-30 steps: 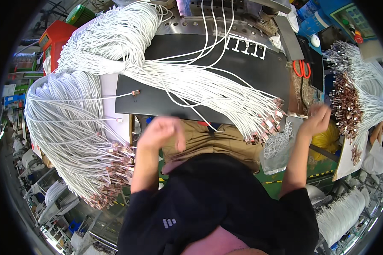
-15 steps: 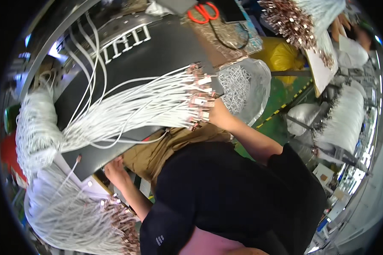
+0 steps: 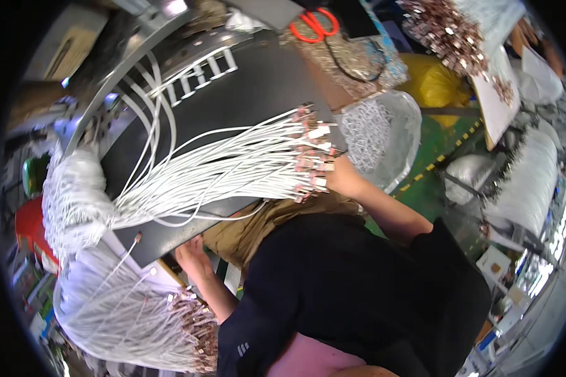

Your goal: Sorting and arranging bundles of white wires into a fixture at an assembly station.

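A thick bundle of white cables [image 3: 233, 163] lies across the dark tabletop [image 3: 251, 81]. Copper-coloured and white connectors [image 3: 314, 157] cluster at its right end. My right hand [image 3: 343, 177] is up against those connectors, at the table's right edge; its fingers are hidden behind them. Down at the near edge of the table rests my left hand [image 3: 195, 257], fingers stretched toward the edge, with nothing seen in it. Some cable loops rise from the bundle toward the machine at the far left.
White plastic pieces [image 3: 204, 74] stand in a row at the back. Orange-handled scissors [image 3: 314, 26] lie beyond. A clear bag of small white parts [image 3: 366, 135] sits right of the table. More cables [image 3: 126, 314] hang at the lower left. Another person's hand [image 3: 521, 38] shows at the far right.
The whole view has shifted, so the scene sits farther right and slightly lower. Both hands keep nearly the same places at the table and the cable bundle.
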Tool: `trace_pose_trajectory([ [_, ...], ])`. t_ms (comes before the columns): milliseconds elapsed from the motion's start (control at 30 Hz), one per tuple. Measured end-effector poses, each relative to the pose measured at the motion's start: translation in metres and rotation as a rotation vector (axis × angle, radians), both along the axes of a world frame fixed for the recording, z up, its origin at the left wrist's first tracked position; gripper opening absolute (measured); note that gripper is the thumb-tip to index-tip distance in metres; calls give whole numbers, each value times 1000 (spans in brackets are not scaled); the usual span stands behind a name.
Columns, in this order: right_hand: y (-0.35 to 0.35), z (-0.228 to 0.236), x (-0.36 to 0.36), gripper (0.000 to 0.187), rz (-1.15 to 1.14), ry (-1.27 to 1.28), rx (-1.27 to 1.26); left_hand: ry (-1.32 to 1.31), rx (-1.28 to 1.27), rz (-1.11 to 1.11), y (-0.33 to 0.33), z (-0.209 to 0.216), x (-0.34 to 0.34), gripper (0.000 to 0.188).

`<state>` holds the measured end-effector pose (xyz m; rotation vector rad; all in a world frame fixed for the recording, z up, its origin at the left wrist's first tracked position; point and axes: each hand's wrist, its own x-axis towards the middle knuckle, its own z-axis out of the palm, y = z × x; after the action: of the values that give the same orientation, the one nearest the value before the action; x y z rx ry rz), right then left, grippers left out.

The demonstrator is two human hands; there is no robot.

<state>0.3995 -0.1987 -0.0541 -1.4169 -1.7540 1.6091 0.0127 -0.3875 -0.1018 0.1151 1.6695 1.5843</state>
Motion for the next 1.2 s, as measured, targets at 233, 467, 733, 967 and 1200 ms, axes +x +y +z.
trace_pose_trajectory([
  [233,49,11,74,31,410,-345,-184,282,-115,-204,16,18,74,55],
  [467,127,115,-2,26,286,216,406,1111,468,-886,89,139,113,33],
  [733,153,90,-78,21,162,-159,1297,1488,169,-1133,222,146,67,50],
  [967,22,-77,201,26,-992,-295,439,1158,-439,-1425,233,200,27,30],
  [1200,-50,-116,174,28,-719,-490,583,767,73,-1081,233,178,2,26],
])
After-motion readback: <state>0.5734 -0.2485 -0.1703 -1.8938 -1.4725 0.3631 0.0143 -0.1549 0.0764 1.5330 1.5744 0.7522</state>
